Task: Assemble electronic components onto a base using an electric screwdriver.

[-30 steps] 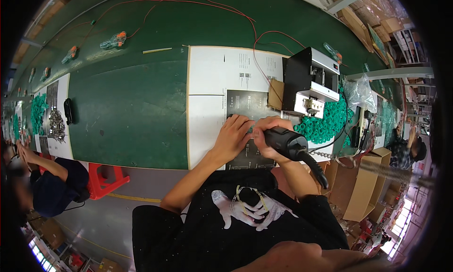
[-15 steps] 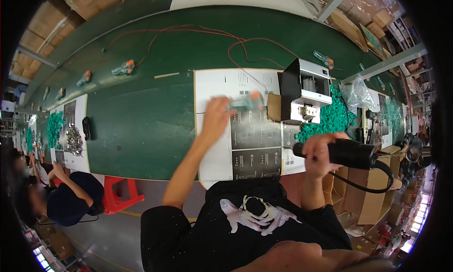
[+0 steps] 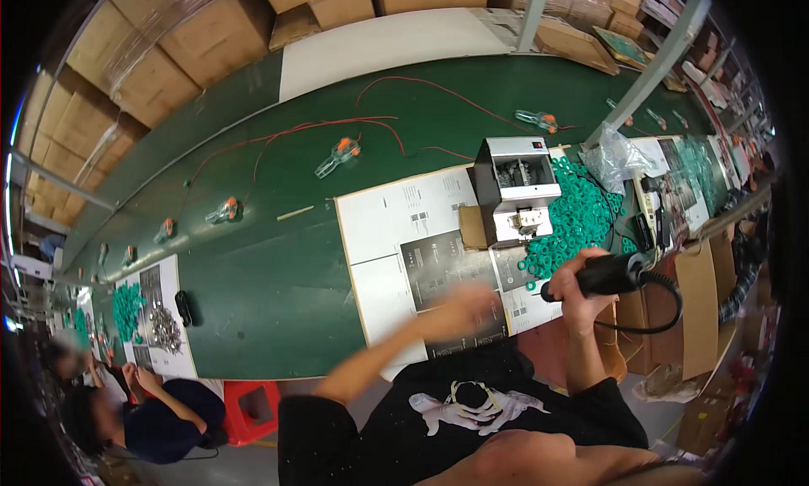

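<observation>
My right hand is wrapped round a black electric screwdriver, whose cable loops down on the right. Its tip points left over the near edge of the bench. Smeared by motion, my left hand passes above the printed cardboard sheet; its fingers cannot be made out. Right of that hand, green plastic rings are heaped beside a black-and-silver machine. A clear plastic piece with an orange end lies farther back on the green bench, apart from both hands.
Similar clear-and-orange pieces lie along the green bench, with thin red cords behind. A clear plastic bag sits by the ring heap. Another person works at the left near a red stool. Cardboard boxes stand at the right.
My left hand has let go of the clear-and-orange piece, which now lies at the back. That hand has come nearer and to the right. The view has shifted; the screwdriver stays in my right hand.
</observation>
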Demonstrator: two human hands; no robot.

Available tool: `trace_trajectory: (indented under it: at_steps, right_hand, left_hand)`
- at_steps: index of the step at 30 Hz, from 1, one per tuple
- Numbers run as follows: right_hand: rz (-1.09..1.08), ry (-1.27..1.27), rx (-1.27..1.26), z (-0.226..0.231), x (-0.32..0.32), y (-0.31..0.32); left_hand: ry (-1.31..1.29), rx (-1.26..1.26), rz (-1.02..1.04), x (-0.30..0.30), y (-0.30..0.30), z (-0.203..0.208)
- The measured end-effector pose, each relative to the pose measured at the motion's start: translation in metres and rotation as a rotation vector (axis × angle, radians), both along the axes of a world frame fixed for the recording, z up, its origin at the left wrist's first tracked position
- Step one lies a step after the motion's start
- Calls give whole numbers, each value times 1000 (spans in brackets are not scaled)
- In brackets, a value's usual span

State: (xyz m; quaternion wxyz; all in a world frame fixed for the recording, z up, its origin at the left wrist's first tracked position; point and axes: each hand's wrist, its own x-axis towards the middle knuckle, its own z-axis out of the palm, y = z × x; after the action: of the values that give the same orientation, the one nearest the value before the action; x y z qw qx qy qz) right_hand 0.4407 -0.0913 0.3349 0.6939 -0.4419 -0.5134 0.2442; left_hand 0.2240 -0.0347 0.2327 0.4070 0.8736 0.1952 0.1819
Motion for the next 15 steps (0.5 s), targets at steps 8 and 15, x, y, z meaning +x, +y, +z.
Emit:
trace_trajectory:
  at_steps: [8, 15]
  right_hand:
    - [89, 85, 108, 25, 5, -10]
    - [132, 14, 53, 11, 12, -36]
  left_hand:
    - [-224, -599, -1041, 163, -198, -140]
    - [48, -486, -1225, 175, -189, -95]
